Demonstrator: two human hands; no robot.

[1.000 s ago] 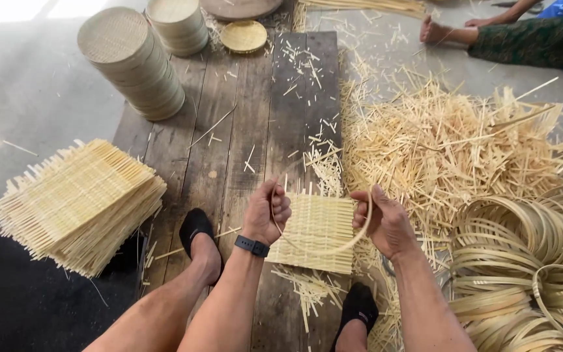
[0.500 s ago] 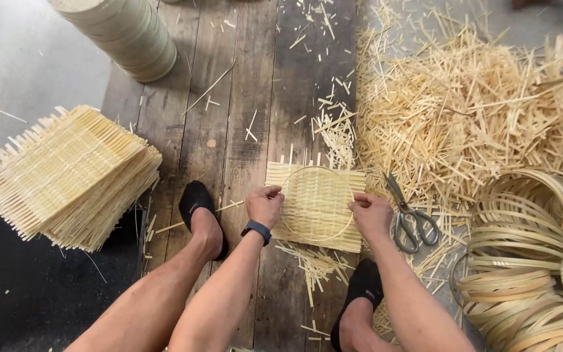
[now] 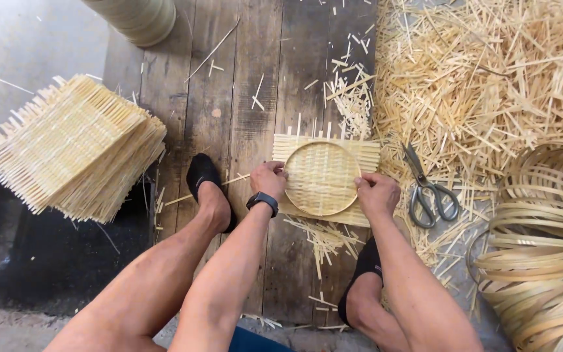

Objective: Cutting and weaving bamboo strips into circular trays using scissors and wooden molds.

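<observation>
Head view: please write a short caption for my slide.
Both hands, left hand and right hand, press a bamboo ring onto a woven mat; scissors lie beside.

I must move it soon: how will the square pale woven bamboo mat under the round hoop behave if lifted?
The square pale woven bamboo mat probably feels light, being thin strips. It likely flexes somewhat. Loose strip ends at its edges may snag or shed.

Woven mat (image 3: 324,179) is pale split bamboo, matt and ribbed, same as the stack (image 3: 73,153). Floorboards (image 3: 242,117) are rough, weathered grey wood. Scissors (image 3: 428,189) look like dull bare metal, hoops (image 3: 542,261) smooth bamboo strip.
</observation>
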